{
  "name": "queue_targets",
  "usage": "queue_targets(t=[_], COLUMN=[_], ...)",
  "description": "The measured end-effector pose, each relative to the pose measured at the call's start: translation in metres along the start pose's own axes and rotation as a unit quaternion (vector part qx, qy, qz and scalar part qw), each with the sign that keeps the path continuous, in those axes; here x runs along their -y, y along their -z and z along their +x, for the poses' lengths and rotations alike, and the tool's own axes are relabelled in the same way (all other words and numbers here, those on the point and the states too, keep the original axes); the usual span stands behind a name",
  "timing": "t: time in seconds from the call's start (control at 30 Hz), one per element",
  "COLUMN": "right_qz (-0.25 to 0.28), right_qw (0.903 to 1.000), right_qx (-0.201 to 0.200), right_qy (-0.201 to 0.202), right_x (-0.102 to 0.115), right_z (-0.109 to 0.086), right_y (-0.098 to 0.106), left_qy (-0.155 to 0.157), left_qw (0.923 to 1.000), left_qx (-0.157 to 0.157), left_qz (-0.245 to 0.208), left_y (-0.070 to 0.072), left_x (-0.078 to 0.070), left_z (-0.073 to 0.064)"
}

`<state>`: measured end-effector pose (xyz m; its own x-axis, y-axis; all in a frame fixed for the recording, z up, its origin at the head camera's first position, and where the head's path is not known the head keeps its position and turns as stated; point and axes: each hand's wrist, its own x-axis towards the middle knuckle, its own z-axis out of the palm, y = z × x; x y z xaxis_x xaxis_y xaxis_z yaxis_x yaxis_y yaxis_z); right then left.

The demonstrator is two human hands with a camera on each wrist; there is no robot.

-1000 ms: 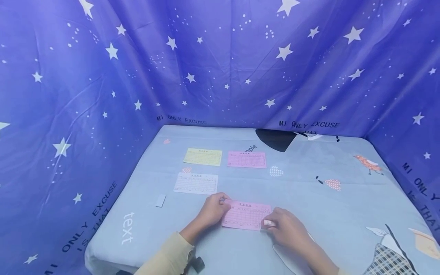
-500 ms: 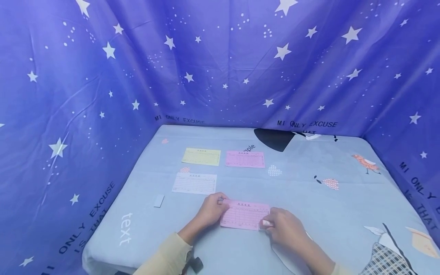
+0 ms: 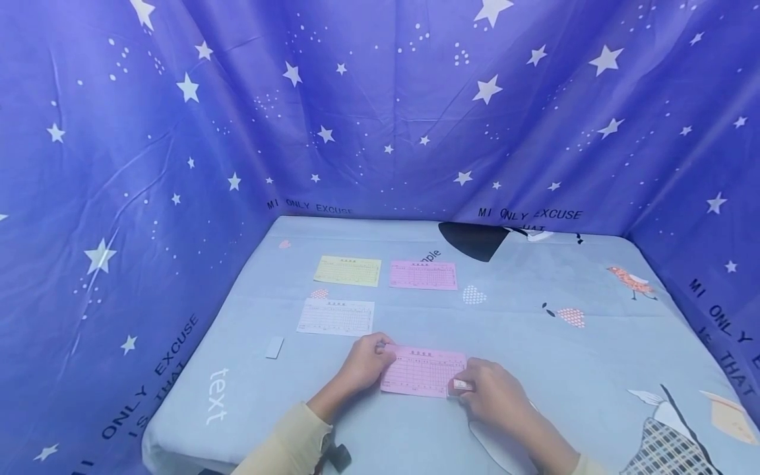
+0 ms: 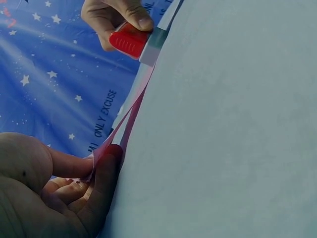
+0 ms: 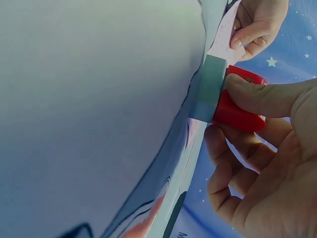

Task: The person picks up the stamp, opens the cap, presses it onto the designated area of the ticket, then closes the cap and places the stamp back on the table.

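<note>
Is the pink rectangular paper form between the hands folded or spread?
Spread: the pink rectangular paper form shows its printed face in the head view, the left hand pinching one end.

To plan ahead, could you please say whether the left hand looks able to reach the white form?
Probably yes: the white form lies close, with nothing between, but the left hand pinches the near pink form.

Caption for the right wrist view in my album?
Right hand gripping a red-handled block at a pink slip, left hand holding its other end.
</note>
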<state>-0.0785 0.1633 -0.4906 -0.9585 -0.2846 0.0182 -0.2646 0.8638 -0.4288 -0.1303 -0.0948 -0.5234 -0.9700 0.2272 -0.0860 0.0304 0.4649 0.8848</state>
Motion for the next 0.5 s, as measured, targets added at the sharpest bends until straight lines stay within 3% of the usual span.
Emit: queue_targets(t=[0.23, 0.5], right_qz=[0.017, -0.028], right_qw=[0.9995, 0.9995], right_qx=[0.017, 0.007], right_qy=[-0.018, 0.01], right_x=[0.0, -0.011], right_z=[-0.001, 0.0], right_y=[0.001, -0.003], left_qy=[0.0, -0.001], left_qw=[1.0, 1.0], left_qx=[0.005, -0.001], left_qz=[0.003, 0.005], left_y=[-0.001, -0.001], left_x=[0.001, 0.001], left_z=[0.001, 0.001])
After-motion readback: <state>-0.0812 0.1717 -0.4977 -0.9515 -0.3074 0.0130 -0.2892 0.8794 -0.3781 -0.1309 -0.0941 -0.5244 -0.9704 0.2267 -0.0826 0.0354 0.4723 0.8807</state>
